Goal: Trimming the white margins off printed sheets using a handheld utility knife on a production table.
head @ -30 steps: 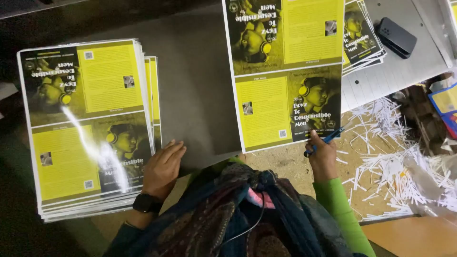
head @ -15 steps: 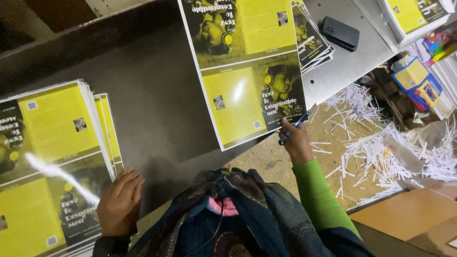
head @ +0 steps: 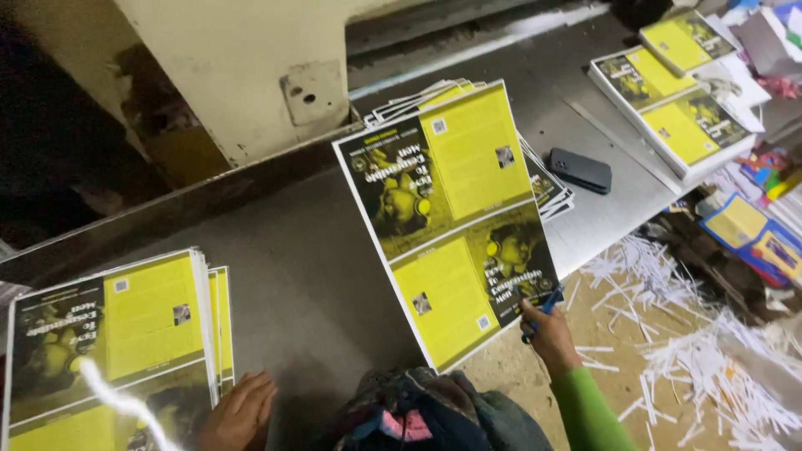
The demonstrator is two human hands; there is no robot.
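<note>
Right hand point(head: 547, 334) pinching the lower corner of a yellow-and-black printed sheet point(head: 455, 217), raised over the grey table point(head: 309, 276), with a blue pen point(head: 543, 311) in the same grip. Left hand point(head: 238, 413) flat, fingers spread, beside the left stack point(head: 109, 334). Dark phone point(head: 581, 169) beyond; paper shreds point(head: 693, 351) on the floor.

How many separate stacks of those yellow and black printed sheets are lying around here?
3: one stack at the near left beside the left hand, one fanned stack under the lifted sheet that the right hand holds, one stack far right. More may be hidden.
</note>
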